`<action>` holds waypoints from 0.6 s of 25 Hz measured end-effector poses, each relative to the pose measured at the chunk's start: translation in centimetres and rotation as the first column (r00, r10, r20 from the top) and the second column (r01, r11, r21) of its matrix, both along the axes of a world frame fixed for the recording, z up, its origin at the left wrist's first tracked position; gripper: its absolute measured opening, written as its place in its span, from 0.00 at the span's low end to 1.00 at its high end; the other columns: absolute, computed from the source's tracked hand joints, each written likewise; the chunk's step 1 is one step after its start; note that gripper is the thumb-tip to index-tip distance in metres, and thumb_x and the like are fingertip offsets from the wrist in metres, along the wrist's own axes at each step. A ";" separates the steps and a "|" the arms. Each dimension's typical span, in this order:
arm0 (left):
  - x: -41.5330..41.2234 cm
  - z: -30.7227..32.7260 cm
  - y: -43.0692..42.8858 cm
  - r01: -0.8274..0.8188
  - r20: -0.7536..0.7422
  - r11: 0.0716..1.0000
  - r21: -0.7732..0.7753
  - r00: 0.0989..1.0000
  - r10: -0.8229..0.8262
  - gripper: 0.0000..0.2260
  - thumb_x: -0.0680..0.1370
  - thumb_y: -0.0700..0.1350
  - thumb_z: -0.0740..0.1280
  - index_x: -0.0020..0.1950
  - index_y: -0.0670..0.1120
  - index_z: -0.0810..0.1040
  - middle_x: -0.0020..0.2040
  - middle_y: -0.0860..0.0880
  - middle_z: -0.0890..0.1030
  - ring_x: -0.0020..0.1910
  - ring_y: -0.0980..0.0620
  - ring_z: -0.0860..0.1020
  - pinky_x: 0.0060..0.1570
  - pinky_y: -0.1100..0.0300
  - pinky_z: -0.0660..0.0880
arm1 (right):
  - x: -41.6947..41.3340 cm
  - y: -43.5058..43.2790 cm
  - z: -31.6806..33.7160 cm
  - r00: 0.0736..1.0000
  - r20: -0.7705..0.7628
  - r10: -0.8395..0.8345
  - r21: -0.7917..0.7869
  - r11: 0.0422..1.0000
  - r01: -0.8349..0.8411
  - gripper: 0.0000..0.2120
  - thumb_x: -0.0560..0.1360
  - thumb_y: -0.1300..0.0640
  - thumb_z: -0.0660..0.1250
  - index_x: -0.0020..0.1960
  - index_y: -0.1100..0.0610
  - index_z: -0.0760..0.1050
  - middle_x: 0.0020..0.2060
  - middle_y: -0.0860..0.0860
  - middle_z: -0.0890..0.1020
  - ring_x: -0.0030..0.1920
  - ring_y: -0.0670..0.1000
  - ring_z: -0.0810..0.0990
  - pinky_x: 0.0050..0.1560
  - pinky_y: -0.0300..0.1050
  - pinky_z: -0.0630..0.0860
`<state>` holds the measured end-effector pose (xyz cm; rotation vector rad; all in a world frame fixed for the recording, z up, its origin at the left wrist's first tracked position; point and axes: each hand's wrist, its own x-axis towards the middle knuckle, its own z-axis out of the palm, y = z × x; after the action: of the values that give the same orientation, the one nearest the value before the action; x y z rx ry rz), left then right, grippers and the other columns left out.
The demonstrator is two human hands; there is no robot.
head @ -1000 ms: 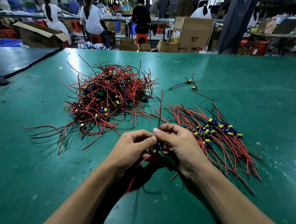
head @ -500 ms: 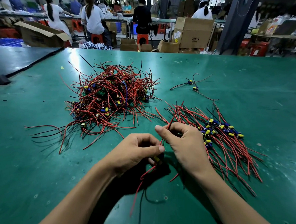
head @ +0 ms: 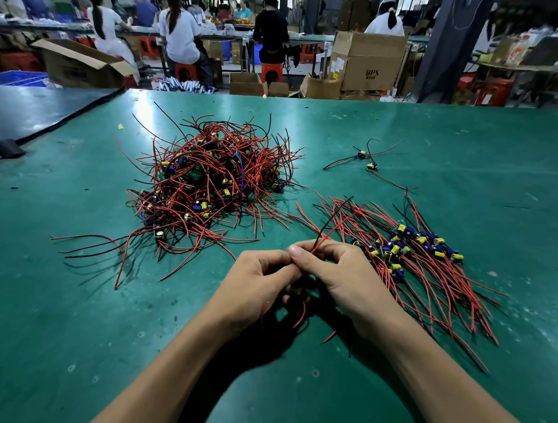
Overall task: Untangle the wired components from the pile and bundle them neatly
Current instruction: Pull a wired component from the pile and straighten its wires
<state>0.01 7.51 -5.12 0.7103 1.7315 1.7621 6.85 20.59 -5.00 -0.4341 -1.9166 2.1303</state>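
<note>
A tangled pile (head: 207, 188) of red and black wires with small blue and yellow parts lies on the green table, left of centre. To the right, a sorted bundle (head: 420, 260) lies with its parts side by side and its wires fanned out. Between them, near the front, my left hand (head: 254, 287) and my right hand (head: 342, 279) hold one wired component (head: 330, 227). My right hand pinches its red and black wires, which stick up and to the right. My left hand grips its lower part, mostly hidden under my fingers. More red wire ends hang below my hands.
Two loose components (head: 367, 161) with dark wires lie at the back right. The green table (head: 483, 164) meets a darker table (head: 34, 111) at the left, with a black clip (head: 9, 148) on the seam. Beyond the far edge are cardboard boxes (head: 366, 62) and seated people (head: 180, 34).
My right hand has slid up along the wires, which have swung from upright to leaning right. Both hands have stayed close together over the same spot.
</note>
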 end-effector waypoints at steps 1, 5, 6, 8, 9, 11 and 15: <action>0.0 0.0 0.0 -0.007 0.016 1.000 -0.002 1.000 0.007 0.08 0.79 0.36 0.65 0.45 0.40 0.83 0.36 0.44 0.81 0.31 0.51 0.75 0.32 0.64 0.73 | 0.0 0.2 0.0 0.999 -0.010 -0.034 0.096 0.995 0.035 0.08 0.74 0.53 0.75 0.43 0.58 0.84 0.37 0.54 0.86 0.38 0.53 0.83 0.43 0.52 0.84; -0.3 0.4 0.1 -0.004 0.086 1.000 0.018 0.996 0.002 0.05 0.77 0.36 0.67 0.44 0.39 0.82 0.37 0.40 0.84 0.29 0.50 0.75 0.30 0.61 0.71 | 0.0 0.6 0.3 0.983 -0.100 -0.156 0.410 0.893 0.184 0.12 0.75 0.48 0.73 0.39 0.55 0.85 0.34 0.47 0.86 0.37 0.44 0.82 0.46 0.42 0.78; -0.3 0.5 0.0 0.009 0.075 1.000 0.006 0.997 -0.009 0.04 0.77 0.36 0.68 0.44 0.39 0.82 0.38 0.40 0.84 0.28 0.51 0.75 0.30 0.62 0.72 | 0.0 0.7 0.3 0.976 -0.105 -0.190 0.436 0.873 0.217 0.13 0.75 0.47 0.73 0.39 0.56 0.85 0.31 0.45 0.84 0.34 0.44 0.79 0.41 0.41 0.76; -0.2 0.5 0.0 0.052 0.018 0.998 -0.032 0.999 -0.051 0.04 0.78 0.37 0.68 0.43 0.41 0.81 0.39 0.42 0.85 0.27 0.53 0.76 0.28 0.64 0.73 | 0.0 1.2 0.3 0.951 -0.128 -0.283 0.479 0.822 0.309 0.17 0.75 0.45 0.72 0.39 0.59 0.84 0.22 0.44 0.76 0.27 0.44 0.70 0.30 0.41 0.67; -0.1 0.5 0.0 0.078 -0.005 0.996 -0.044 0.997 -0.078 0.05 0.78 0.38 0.68 0.43 0.42 0.81 0.39 0.42 0.85 0.28 0.52 0.76 0.29 0.63 0.74 | 0.0 1.5 0.2 0.932 -0.144 -0.332 0.479 0.801 0.359 0.18 0.76 0.44 0.71 0.40 0.59 0.83 0.20 0.44 0.71 0.26 0.45 0.66 0.30 0.42 0.63; 0.0 0.4 0.0 0.115 -0.015 0.992 -0.050 0.993 -0.116 0.05 0.78 0.38 0.67 0.43 0.43 0.80 0.40 0.43 0.85 0.32 0.50 0.77 0.33 0.61 0.76 | -0.1 1.8 0.3 0.912 -0.162 -0.377 0.394 0.823 0.410 0.17 0.77 0.45 0.70 0.40 0.58 0.83 0.21 0.45 0.69 0.25 0.47 0.64 0.29 0.41 0.62; 0.1 0.1 0.1 0.092 0.024 0.995 -0.024 0.996 -0.091 0.04 0.79 0.38 0.67 0.45 0.41 0.81 0.40 0.43 0.85 0.34 0.53 0.80 0.37 0.64 0.78 | -0.4 1.0 0.6 0.961 -0.107 -0.256 -0.092 0.965 0.247 0.16 0.78 0.48 0.69 0.38 0.58 0.81 0.25 0.48 0.69 0.20 0.45 0.63 0.23 0.37 0.58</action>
<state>0.12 7.56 -5.07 0.7443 1.6761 1.6780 6.49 21.63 -4.38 -0.5247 -1.6233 2.0215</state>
